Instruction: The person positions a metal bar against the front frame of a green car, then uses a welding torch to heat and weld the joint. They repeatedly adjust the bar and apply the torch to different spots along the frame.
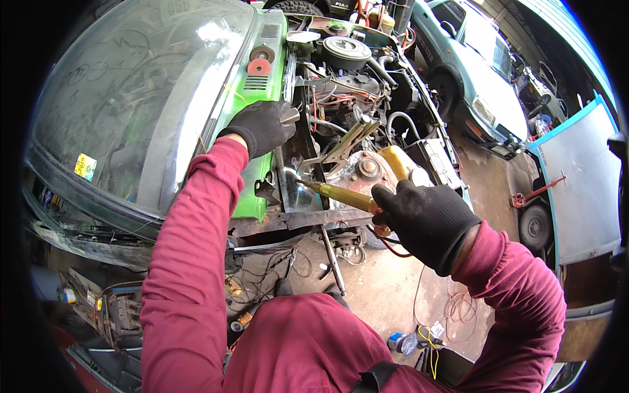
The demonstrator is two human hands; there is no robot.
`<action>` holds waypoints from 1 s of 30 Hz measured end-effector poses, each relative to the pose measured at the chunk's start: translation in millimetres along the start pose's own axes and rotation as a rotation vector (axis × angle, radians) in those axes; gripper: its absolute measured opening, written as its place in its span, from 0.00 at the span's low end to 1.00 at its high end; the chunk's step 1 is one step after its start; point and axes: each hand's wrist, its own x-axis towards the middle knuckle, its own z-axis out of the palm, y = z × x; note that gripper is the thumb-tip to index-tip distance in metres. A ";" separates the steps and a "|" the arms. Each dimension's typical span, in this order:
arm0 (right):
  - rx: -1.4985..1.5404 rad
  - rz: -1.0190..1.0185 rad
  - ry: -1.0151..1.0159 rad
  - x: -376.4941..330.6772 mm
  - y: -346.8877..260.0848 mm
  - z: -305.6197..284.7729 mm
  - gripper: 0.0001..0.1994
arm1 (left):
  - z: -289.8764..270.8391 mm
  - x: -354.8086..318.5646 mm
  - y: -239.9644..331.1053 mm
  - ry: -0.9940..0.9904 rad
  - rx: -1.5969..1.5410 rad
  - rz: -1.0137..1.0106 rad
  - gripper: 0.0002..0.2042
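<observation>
My left hand [261, 127], in a black glove, is closed at the rear edge of the engine bay, beside the green cowl panel [246, 108]. A short silver metal piece [289, 116] sticks out of its fist; the rest is hidden. My right hand [426, 219], also gloved, grips a brass-coloured welding torch [344, 195] by its rear end. Its narrow tip points left at a dark sheet-metal panel [295, 196], close to a bright spot. Just beyond the torch, a pair of locking pliers [354, 139] lies or is clamped at the inner fender; which, I cannot tell.
The engine with its round air cleaner [346, 51] fills the bay. A battery [438, 160] and yellowish reservoir [396, 162] sit to the right. A grinding disc [259, 67] rests on the cowl. Cables [462, 308] trail over the floor. A light-blue vehicle [478, 65] stands beyond.
</observation>
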 end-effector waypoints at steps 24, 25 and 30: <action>-0.246 -0.094 0.085 34.4 -21.9 -8.4 0.12 | -0.6 -3.2 2.3 0.065 -0.103 -0.006 0.27; -0.246 -0.123 0.113 37.7 -22.2 -9.1 0.11 | -0.5 -2.5 1.7 0.061 -0.106 0.004 0.27; -0.214 -0.088 0.085 56.0 -25.3 -8.7 0.09 | 3.2 -1.4 -1.5 0.080 -0.091 0.006 0.26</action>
